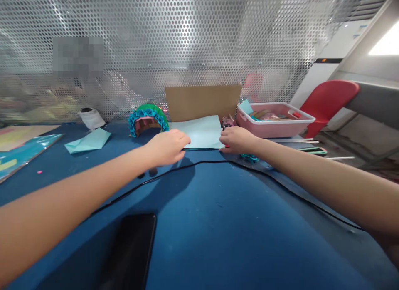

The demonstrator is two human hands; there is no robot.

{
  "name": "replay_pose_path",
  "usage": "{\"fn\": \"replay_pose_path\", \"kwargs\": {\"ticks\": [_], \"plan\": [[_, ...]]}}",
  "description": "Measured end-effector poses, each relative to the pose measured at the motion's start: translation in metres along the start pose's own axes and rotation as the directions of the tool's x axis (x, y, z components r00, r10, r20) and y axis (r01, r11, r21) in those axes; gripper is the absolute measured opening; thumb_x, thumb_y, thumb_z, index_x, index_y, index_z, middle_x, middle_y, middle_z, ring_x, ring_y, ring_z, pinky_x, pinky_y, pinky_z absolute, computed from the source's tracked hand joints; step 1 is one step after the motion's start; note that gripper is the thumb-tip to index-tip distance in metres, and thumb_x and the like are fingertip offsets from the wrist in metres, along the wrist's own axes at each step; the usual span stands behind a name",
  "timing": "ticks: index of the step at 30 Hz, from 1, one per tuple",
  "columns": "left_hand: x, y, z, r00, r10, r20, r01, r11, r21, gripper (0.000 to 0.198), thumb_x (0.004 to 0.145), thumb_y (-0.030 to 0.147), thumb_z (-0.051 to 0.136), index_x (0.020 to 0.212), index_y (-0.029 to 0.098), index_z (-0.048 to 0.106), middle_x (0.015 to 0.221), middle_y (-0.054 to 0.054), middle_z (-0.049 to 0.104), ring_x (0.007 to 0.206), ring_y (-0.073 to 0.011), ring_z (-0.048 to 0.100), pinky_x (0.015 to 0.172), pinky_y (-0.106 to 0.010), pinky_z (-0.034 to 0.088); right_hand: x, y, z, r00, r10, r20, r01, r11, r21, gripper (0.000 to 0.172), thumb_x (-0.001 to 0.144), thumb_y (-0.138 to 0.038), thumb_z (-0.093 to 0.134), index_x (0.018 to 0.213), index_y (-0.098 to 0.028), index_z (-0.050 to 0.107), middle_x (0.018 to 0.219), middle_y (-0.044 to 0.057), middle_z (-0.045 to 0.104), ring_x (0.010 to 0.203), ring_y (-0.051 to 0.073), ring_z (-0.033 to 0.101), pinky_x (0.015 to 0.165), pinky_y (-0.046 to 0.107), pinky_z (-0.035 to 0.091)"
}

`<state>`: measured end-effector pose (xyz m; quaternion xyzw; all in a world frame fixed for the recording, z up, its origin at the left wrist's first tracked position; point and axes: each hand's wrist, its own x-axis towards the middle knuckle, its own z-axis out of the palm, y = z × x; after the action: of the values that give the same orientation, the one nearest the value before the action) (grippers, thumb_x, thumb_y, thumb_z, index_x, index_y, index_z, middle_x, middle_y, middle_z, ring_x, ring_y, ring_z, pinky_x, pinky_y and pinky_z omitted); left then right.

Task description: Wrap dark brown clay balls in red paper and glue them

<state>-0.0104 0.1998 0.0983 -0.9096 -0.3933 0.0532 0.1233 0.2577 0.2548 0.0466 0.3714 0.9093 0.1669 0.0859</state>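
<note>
A pale blue sheet of paper point(204, 132) lies on the blue table point(218, 223) in front of a brown cardboard piece point(202, 100). My left hand point(166, 146) is closed, with its fingertips pinching the sheet's left front edge. My right hand point(237, 139) is closed too and grips the sheet's right front corner. Both arms reach far forward across the table.
A pink tray point(274, 127) with craft bits stands right of the sheet. A green and blue paper ring point(148, 119) and a folded blue paper point(89, 141) sit to the left. A black phone point(132, 250) and a black cable point(199, 164) lie near me. Perforated metal screen point(187, 40) behind.
</note>
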Motion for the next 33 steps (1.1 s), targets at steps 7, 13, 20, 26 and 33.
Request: {"fn": "replay_pose_path", "kwargs": {"ticks": [7,13,20,26,33], "plan": [[0.047,-0.035,0.031,0.979,0.167,0.117,-0.16,0.985,-0.065,0.036,0.09,0.035,0.058,0.12,0.016,0.056,0.12,-0.01,0.06,0.105,-0.024,0.06,0.088,-0.045,0.051,0.022,-0.003,0.01,0.985,-0.111,-0.131,0.101,0.991,-0.083,0.033,0.092,-0.035,0.056,0.119,-0.016,0.056,0.12,0.009,0.059,0.103,0.02,0.06,0.087,0.042,0.052],[0.06,-0.036,0.049,0.986,0.116,0.119,-0.101,0.987,-0.123,0.034,0.092,0.033,0.057,0.121,0.016,0.056,0.12,-0.01,0.06,0.101,-0.0224,0.062,0.084,-0.043,0.054,0.036,-0.004,0.014,0.966,-0.138,-0.218,0.117,0.988,-0.104,0.03,0.092,-0.034,0.056,0.116,-0.016,0.058,0.118,0.008,0.06,0.102,0.019,0.06,0.087,0.041,0.052],[0.068,-0.041,0.053,0.993,0.099,0.069,-0.087,0.983,-0.163,0.034,0.092,0.032,0.057,0.121,0.016,0.056,0.12,-0.01,0.06,0.1,-0.0221,0.062,0.083,-0.043,0.054,0.04,-0.009,0.016,0.964,0.007,-0.265,-0.028,0.997,-0.075,0.03,0.093,-0.034,0.055,0.117,-0.017,0.058,0.119,0.008,0.059,0.103,0.019,0.06,0.088,0.042,0.052],[0.07,-0.045,0.063,0.994,0.105,0.037,-0.1,0.988,-0.115,0.033,0.092,0.032,0.057,0.121,0.017,0.056,0.119,-0.009,0.06,0.099,-0.0219,0.062,0.083,-0.042,0.054,0.031,-0.014,0.032,0.98,-0.055,-0.189,0.055,0.998,-0.003,0.033,0.092,-0.036,0.055,0.118,-0.016,0.057,0.117,0.008,0.06,0.099,0.019,0.061,0.084,0.04,0.053],[0.069,-0.043,0.061,0.985,0.157,0.072,-0.154,0.987,-0.047,0.032,0.092,0.032,0.057,0.12,0.017,0.057,0.121,-0.01,0.059,0.101,-0.022,0.062,0.084,-0.042,0.054,0.008,-0.008,0.048,0.977,0.038,-0.208,-0.033,0.999,0.025,0.032,0.092,-0.035,0.055,0.119,-0.016,0.056,0.117,0.008,0.06,0.099,0.019,0.061,0.083,0.039,0.054]]}}
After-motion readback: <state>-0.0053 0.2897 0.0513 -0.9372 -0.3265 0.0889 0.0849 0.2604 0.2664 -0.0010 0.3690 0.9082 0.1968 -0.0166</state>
